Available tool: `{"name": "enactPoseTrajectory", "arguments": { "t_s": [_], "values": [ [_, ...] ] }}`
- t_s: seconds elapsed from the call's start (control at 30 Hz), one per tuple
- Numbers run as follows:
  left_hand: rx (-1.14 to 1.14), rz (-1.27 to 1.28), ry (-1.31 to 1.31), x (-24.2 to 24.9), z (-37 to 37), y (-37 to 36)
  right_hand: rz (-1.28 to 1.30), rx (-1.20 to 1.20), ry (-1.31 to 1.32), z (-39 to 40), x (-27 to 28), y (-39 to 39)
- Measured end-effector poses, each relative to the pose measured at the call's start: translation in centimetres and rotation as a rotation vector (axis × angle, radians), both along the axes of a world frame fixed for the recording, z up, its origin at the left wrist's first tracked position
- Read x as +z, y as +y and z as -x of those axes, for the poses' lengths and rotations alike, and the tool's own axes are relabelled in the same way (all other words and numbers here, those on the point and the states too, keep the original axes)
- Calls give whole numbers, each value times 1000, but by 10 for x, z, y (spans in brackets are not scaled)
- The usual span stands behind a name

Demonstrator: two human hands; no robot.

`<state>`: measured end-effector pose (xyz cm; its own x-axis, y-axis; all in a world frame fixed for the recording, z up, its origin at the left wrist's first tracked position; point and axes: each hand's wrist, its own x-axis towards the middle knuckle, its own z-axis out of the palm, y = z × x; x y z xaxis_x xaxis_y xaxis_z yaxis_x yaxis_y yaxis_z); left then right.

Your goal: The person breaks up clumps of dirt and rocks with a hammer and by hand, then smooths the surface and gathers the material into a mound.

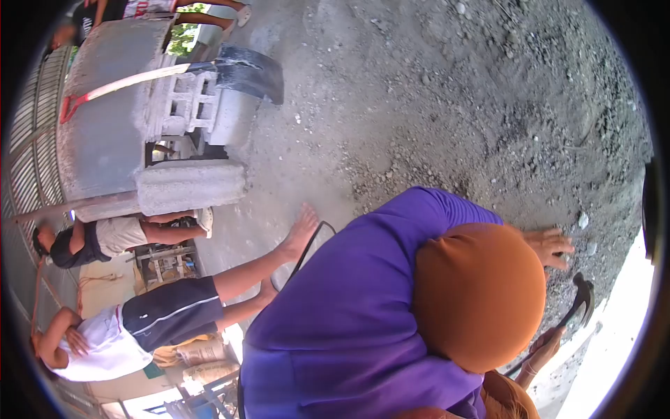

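Neither of my hands shows in the head view. A person in a purple shirt [342, 314] with an orange head covering [478, 293] crouches right in front of me and fills the lower middle. One of that person's hands [551, 246] lies flat on the grey gravel ground [453, 105]. Their other hand [541, 346] grips the handle of a dark hammer [583, 297], whose head is raised above a pale slab edge [614, 349].
Concrete hollow blocks [188, 105] and a solid block [190, 185] stand at the left, with a red-handled shovel [125, 82] leaning on them. Two other people [139, 321] [98, 241] stand barefoot nearby. A black cable [307, 251] loops on the ground. A metal gate [28, 140] lines the left edge.
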<state>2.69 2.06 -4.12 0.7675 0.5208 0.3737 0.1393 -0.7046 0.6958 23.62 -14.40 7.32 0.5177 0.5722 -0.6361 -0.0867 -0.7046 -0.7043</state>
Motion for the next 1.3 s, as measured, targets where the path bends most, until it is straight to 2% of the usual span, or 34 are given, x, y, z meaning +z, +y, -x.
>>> {"name": "enactPoseTrajectory", "arguments": {
  "t_s": [0.1, 0.13, 0.17, 0.27, 0.33, 0.4, 0.53, 0.7, 0.73, 0.77, 0.83, 0.97, 1.13, 1.27, 1.3],
  "values": [
    [49, 109, 26, 3, 6, -1, -78, 12, 78, -2, 20, 1],
    [63, 105, 36, 18, 12, 5, -124, 99, 110, -6, 33, 4],
    [63, 128, 2, 25, 15, 11, -155, 54, 43, 3, 47, 12],
    [196, 133, -19, 34, 24, 25, -296, 117, -3, 13, 89, 29],
    [290, 122, -74, 31, 27, 33, -405, 238, 22, 8, 98, 30],
    [268, 127, -88, 21, 32, 40, -406, 313, -10, 9, 102, 31],
    [123, 189, -91, 21, 34, 35, -405, 355, -36, 12, 98, 31],
    [74, 291, -94, 30, 27, 22, -474, 382, -24, 25, 81, 35],
    [63, 304, -110, 30, 25, 21, -379, 364, -54, 29, 70, 34],
    [61, 304, -113, 29, 23, 21, -343, 452, -142, 27, 42, 27],
    [76, 302, -99, 28, 21, 19, -48, 537, -294, 26, -8, 22],
    [63, 356, -81, 31, 25, 18, -133, 451, -203, 28, 6, 24],
    [78, 357, -151, 22, 25, 21, -442, 390, -120, 24, 72, 38],
    [84, 430, -82, 30, 25, 20, -549, 391, -216, 31, 47, 31],
    [73, 441, -95, 29, 25, 20, -367, 447, -351, 28, 29, 21]
  ]
}}
